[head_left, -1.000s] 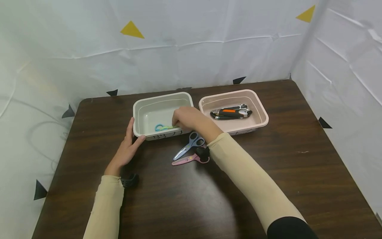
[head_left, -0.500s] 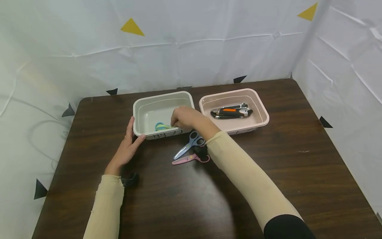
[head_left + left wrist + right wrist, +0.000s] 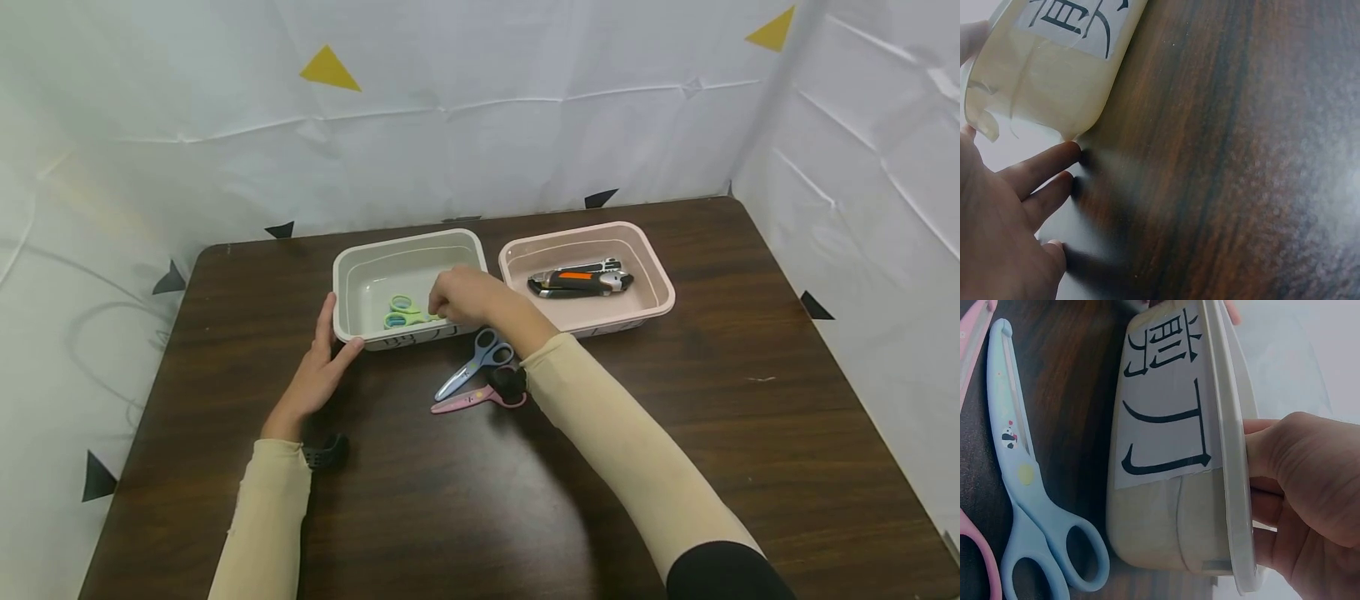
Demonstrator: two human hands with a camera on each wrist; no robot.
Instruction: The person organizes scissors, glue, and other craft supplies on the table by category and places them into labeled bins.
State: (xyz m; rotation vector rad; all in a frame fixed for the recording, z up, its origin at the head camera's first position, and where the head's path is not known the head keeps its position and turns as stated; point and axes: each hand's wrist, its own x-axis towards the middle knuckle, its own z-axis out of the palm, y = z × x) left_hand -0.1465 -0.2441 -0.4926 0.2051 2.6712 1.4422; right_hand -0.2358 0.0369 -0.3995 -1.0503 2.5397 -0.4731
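Observation:
In the head view, my right hand (image 3: pixel 467 296) reaches over the front rim of the grey-white bin (image 3: pixel 347 279). Its curled fingers pinch the blade end of a pair of green scissors (image 3: pixel 405 314). Those scissors lie low in the bin, handles pointing left; the bin wall hides the fingertips in the right wrist view. My left hand (image 3: pixel 318 375) touches the bin's left front corner, thumb on the rim and fingers extended along the side. Blue scissors (image 3: pixel 476 364) and pink scissors (image 3: pixel 472 400) lie on the table below my right forearm.
To the right stands a pink bin (image 3: pixel 660 292) holding several black and silver utility knives (image 3: pixel 581 282). A paper label (image 3: pixel 1163 400) with dark characters covers the grey-white bin's front. White sheeting (image 3: pixel 450 167) rises behind the dark wooden table (image 3: pixel 675 417).
The green scissors have turned over in the grey-white bin, so both green handle loops now show instead of the blue inner side. Both hands stay nearly in place.

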